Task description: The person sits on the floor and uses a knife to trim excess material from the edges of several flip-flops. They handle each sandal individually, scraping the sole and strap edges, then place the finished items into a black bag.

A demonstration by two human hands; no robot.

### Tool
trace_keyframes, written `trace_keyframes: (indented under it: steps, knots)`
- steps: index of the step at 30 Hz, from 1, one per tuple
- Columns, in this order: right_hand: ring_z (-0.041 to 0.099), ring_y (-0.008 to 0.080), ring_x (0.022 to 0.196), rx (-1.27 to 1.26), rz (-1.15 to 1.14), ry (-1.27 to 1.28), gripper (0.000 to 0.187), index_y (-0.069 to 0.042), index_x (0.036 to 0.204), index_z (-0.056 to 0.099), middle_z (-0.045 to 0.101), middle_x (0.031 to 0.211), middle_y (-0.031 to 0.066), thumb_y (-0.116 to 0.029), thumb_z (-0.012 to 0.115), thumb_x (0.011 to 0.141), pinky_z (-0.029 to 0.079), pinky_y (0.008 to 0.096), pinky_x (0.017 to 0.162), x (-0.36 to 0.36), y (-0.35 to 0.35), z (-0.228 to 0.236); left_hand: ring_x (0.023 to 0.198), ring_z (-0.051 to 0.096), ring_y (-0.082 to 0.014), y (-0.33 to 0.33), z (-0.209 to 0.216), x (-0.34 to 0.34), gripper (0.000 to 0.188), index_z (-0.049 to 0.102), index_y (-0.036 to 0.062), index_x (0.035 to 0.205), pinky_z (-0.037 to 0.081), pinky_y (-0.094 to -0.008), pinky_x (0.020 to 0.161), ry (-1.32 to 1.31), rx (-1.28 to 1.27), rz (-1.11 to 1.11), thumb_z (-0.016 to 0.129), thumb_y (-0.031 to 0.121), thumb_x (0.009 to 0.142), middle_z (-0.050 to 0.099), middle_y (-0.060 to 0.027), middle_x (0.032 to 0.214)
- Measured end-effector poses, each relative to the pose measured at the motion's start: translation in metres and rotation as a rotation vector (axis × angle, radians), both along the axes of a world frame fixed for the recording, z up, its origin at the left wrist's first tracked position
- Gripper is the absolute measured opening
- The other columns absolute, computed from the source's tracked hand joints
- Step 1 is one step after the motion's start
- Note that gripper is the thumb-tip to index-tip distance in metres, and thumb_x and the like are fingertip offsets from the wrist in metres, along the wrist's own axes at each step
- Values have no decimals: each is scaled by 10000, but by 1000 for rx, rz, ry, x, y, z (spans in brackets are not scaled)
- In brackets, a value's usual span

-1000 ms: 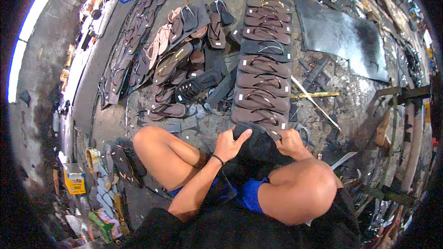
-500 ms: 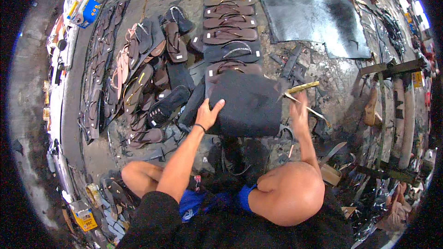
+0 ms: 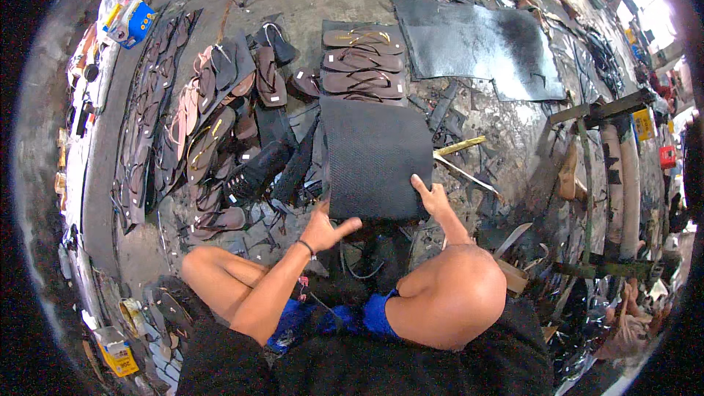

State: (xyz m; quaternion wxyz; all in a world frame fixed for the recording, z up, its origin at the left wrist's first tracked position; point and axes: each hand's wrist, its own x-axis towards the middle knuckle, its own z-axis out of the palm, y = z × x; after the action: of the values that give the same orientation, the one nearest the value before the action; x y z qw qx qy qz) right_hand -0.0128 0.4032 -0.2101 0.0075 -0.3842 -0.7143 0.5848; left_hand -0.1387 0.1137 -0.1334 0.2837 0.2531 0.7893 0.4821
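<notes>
A black textured rubber sheet (image 3: pixel 378 158) lies in front of me, covering the near end of a row of brown flip-flops (image 3: pixel 363 60). My right hand (image 3: pixel 437 202) grips the sheet's right edge, thumb on top and fingers out of sight underneath. At the near left corner is my left hand (image 3: pixel 326 230), a dark band on its wrist. Its thumb stretches out along the front edge, apart from the other fingers, which touch the left edge and are partly hidden. Just right of the sheet lie a yellowish strip (image 3: pixel 462 146) and a thin white strip (image 3: pixel 469 174).
Piled flip-flops (image 3: pixel 213 128) and a long row of sandals (image 3: pixel 154 95) lie at left. A large glossy black sheet (image 3: pixel 480 40) is spread at far right. Wooden beams (image 3: pixel 605 114) stand right, with a curved blade (image 3: pixel 513 238) near my knee. Black offcuts litter the ground.
My right hand has come in to grip the sheet's right edge. The left hand has slid to the near left corner, lifting its thumb off the top. The sheet now covers more flip-flops.
</notes>
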Motion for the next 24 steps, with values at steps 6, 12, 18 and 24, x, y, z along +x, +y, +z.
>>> trace_keyframes:
  steps: [6, 12, 18, 24]
  knots:
    - [634, 266, 1077, -719, -275, 501, 544, 7, 1248, 617, 668, 1159, 133, -474, 525, 1010, 496, 409, 946, 26, -11, 75, 920, 704, -193, 1, 70, -36, 559, 665, -23, 1161, 536, -336, 848, -61, -68, 19, 749, 448, 874, 730, -149, 1080]
    - [602, 296, 1170, 110, 120, 17, 705, 0, 1318, 572, 671, 1238, 151, -394, 837, 797, 429, 424, 1039, 76, -60, -49, 1028, 666, -233, 40, -43, -52, 634, 654, -78, 1164, 459, -354, 978, 17, -135, 255, 699, 498, 904, 692, -164, 1170]
    - [614, 223, 1074, -125, -153, 282, 603, 35, 1213, 620, 687, 1138, 130, -448, 749, 878, 471, 390, 944, 43, -58, 134, 1077, 644, -252, -12, 63, -13, 675, 532, -25, 1327, 483, -406, 985, -324, 215, 54, 821, 308, 815, 667, -123, 1199]
    - [616, 326, 1172, -237, -259, -241, 769, 57, 1250, 606, 659, 1212, 216, -631, 605, 907, 483, 479, 950, 20, -2, 67, 1001, 657, -406, -4, -7, 27, 670, 674, -14, 1147, 512, -453, 885, 298, -89, -135, 817, 505, 748, 693, -251, 1083]
